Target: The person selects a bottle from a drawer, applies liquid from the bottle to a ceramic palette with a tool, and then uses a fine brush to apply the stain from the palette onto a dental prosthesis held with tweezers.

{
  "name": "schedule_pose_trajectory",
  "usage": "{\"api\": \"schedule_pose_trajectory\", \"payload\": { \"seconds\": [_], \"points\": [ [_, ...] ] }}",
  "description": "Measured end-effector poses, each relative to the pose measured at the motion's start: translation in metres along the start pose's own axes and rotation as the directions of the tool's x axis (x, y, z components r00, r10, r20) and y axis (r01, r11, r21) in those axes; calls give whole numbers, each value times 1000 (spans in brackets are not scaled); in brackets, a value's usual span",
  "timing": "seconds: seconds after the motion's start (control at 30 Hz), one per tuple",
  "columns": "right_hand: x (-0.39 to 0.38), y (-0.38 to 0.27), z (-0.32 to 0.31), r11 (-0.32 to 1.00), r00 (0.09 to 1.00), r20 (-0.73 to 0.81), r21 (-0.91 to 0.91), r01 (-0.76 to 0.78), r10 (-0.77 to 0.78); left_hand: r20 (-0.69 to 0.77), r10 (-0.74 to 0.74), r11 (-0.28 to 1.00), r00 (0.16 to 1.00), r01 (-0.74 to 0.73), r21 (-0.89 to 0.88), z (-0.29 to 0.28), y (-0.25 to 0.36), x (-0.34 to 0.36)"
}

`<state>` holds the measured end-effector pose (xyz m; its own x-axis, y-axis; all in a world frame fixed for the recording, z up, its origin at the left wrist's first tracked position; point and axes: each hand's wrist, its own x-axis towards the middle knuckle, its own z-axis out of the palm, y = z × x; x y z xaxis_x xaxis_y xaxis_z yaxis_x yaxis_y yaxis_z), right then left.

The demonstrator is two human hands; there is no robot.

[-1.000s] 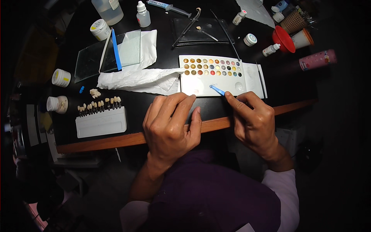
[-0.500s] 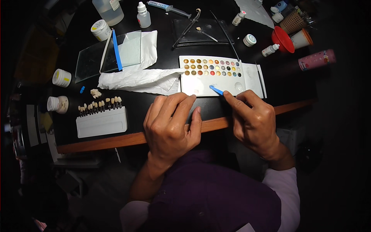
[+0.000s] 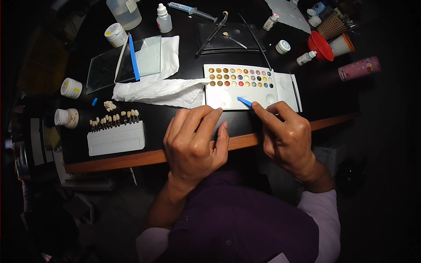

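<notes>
A white palette (image 3: 219, 95) with rows of round wells of coloured paste lies in front of me. My right hand (image 3: 287, 133) pinches a blue plastic spatula (image 3: 244, 101), whose tip rests on the smooth white area below the wells. A small smear of pale material (image 3: 244, 97) lies by that tip. My left hand (image 3: 195, 140) is at the palette's near edge, with its fingertips against or just beside it. Its thumb stands apart from the index finger, and I see nothing between them. The palms are hidden.
A tooth shade guide (image 3: 116, 139) stands left, near the wooden table edge (image 3: 114, 164). Crumpled tissue (image 3: 160, 93) touches the palette's left side. Behind are a glass slab (image 3: 101, 65), a dark tray (image 3: 219, 37) with tweezers, and a dropper bottle (image 3: 164, 19). A red bowl (image 3: 321, 45) sits right.
The spatula tip has shifted very slightly left across the palette, together with my right hand. My left hand stays in place on the palette's near side.
</notes>
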<state>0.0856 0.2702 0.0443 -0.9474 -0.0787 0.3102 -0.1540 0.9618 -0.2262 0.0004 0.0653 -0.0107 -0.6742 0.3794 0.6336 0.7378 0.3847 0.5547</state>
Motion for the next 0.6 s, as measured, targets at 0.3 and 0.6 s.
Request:
{"api": "schedule_pose_trajectory", "payload": {
  "seconds": [0.3, 0.6],
  "points": [
    [-5, 5, -2, 1000, 1000, -8, 24, -17, 17, -5, -5, 1000, 1000, 5, 0, 1, 0, 0],
    [-9, 8, 3, 999, 999, -41, 46, -18, 20, -8, -9, 1000, 1000, 9, 1, -1, 1, 0]
  ]
}}
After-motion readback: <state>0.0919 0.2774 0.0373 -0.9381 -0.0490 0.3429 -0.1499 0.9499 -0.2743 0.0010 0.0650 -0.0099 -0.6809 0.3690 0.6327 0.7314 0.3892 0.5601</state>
